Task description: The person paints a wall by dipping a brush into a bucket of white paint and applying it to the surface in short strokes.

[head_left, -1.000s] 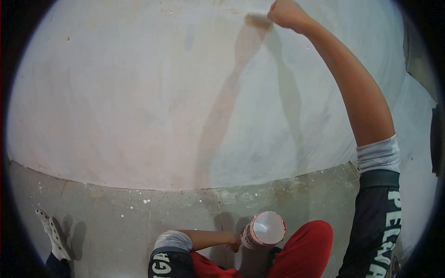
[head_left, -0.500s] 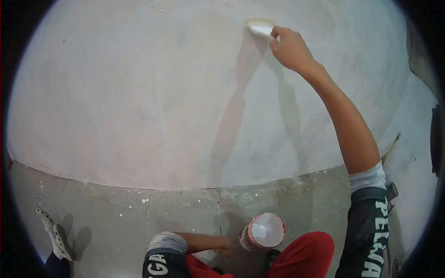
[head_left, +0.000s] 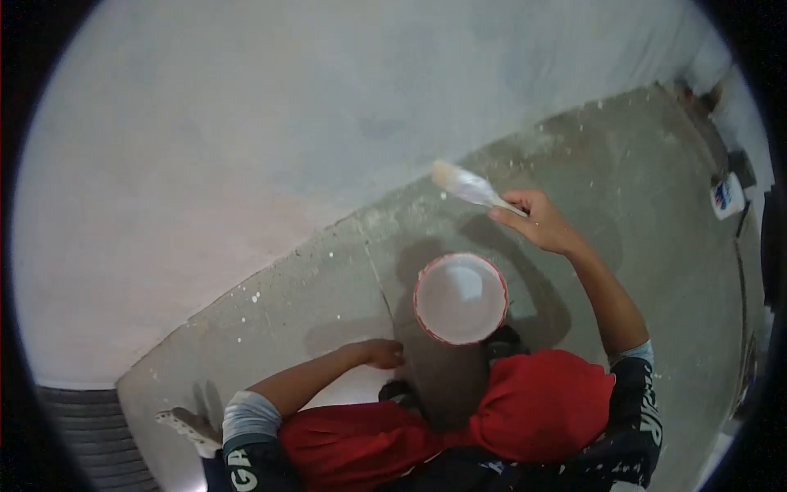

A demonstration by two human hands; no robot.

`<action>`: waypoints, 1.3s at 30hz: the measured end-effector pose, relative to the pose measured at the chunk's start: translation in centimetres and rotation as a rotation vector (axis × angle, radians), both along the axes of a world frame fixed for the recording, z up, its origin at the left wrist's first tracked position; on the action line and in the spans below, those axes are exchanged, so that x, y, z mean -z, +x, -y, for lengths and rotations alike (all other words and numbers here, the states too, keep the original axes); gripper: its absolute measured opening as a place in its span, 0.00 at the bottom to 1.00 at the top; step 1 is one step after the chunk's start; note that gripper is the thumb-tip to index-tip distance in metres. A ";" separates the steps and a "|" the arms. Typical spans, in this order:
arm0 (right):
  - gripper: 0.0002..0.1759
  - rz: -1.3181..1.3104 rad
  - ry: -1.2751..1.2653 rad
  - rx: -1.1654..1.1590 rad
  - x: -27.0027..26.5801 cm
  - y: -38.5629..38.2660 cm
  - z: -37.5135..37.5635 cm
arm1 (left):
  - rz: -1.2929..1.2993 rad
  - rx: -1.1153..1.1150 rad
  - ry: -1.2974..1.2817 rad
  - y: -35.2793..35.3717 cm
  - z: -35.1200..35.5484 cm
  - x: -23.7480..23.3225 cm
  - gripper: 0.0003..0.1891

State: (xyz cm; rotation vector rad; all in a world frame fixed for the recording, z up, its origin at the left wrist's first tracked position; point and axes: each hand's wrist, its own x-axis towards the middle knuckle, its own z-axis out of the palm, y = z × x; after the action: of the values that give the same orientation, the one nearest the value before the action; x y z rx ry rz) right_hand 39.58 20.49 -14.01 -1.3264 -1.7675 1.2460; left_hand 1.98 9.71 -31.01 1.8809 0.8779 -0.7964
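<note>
Brush in right hand, beyond an open bucket at the foot of a wall.
The right hand (head_left: pixel 534 223) grasps the handle of the brush (head_left: pixel 471 187), bristles turned toward the pale wall (head_left: pixel 229 139). The left hand (head_left: pixel 384 354) is low over the floor (head_left: pixel 648 189), fingers curled; whether it holds anything cannot be told. White spots mark the floor. A dark shoe (head_left: pixel 502 340) and the red-clad knee (head_left: pixel 541 406) crowd the near side of the bucket (head_left: pixel 423 283). The bucket is red-rimmed and uncovered; it appears to hold whitish liquid, with a bright patch inside. A white labelled container (head_left: pixel 727 197) stands well apart, far right. Another person's pale shoe (head_left: pixel 190 430) shows lower left, near a dark ribbed surface (head_left: pixel 90 435).
</note>
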 end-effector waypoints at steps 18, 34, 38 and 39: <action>0.16 -0.656 -0.637 0.503 22.7 -4.3 6.4 | 0.064 -1.119 -0.282 0.4 -5.7 -8.8 0.27; 0.20 -0.740 -0.616 -0.006 20.2 -13.8 5.8 | -0.115 -1.281 -0.356 -10.7 -3.1 -7.4 0.29; 0.17 -0.586 -0.569 0.049 18.9 -12.0 7.0 | -0.037 -0.858 -0.139 -9.9 -3.6 -6.0 0.24; 0.17 -0.540 -0.502 0.121 18.0 -11.8 7.3 | 0.070 -0.631 -0.007 -9.8 -3.6 -5.7 0.23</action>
State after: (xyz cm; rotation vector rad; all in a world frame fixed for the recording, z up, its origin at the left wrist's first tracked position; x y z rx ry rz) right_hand 27.76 13.23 -32.01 -1.1694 -1.0229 1.8415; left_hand -7.84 13.35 -25.35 1.4769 1.3223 -0.3398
